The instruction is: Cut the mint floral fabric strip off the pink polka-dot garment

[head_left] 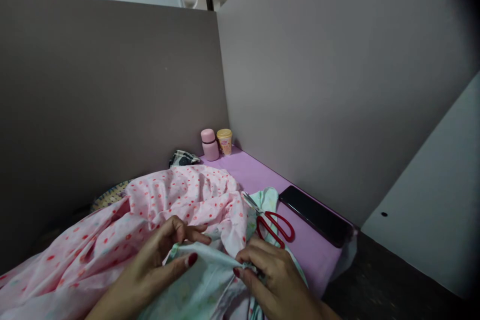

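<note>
A pale green printed cloth point(187, 280) lies bunched in front of me, its upper edge stretched between both hands. My left hand point(161, 255) holds the edge on the left, with its red-nailed thumb in front and its fingers behind. On the right, my right hand point(272, 272) pinches the same edge between thumb and fingers; what lies inside its grip is partly hidden. Just beyond the hands spreads a pink cloth with red dots point(180, 195). Scissors with red handles point(268, 220) rest partly on the green cloth, above my right hand.
A black smartphone point(315, 215) lies on the purple tabletop point(255, 172) at the right. A pink flask point(210, 145) and a yellow-lidded cup point(225, 141) stand in the far corner, near a dark patterned cloth item point(184, 158). Grey partitions point(300, 85) enclose the back and right.
</note>
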Demonstrator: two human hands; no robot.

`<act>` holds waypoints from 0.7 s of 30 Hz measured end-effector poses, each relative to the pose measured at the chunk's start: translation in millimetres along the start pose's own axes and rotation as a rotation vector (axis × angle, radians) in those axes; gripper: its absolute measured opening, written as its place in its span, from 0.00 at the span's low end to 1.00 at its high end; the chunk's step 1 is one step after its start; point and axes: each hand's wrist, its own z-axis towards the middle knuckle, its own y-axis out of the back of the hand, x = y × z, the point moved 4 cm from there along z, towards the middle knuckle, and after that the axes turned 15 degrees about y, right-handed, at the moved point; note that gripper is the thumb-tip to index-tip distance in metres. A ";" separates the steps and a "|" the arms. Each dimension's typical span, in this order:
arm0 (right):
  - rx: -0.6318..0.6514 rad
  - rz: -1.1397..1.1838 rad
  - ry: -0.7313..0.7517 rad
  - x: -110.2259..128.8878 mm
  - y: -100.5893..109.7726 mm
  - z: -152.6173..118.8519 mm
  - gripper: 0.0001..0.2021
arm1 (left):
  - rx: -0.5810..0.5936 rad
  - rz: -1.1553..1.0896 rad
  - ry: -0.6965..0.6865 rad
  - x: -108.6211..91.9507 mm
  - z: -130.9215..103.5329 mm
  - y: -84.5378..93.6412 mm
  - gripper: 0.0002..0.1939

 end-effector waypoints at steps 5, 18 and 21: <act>0.007 0.009 -0.001 -2.9 0.6 -4.9 0.08 | -0.031 0.231 -0.065 -7.6 12.1 -1.5 0.07; -0.005 -0.007 0.047 -5.6 -2.4 -5.3 0.09 | -0.115 -0.041 0.120 11.6 6.3 14.7 0.18; -0.010 -0.003 0.046 -4.7 -2.7 -5.9 0.09 | -0.160 -0.202 0.205 14.5 4.0 10.1 0.18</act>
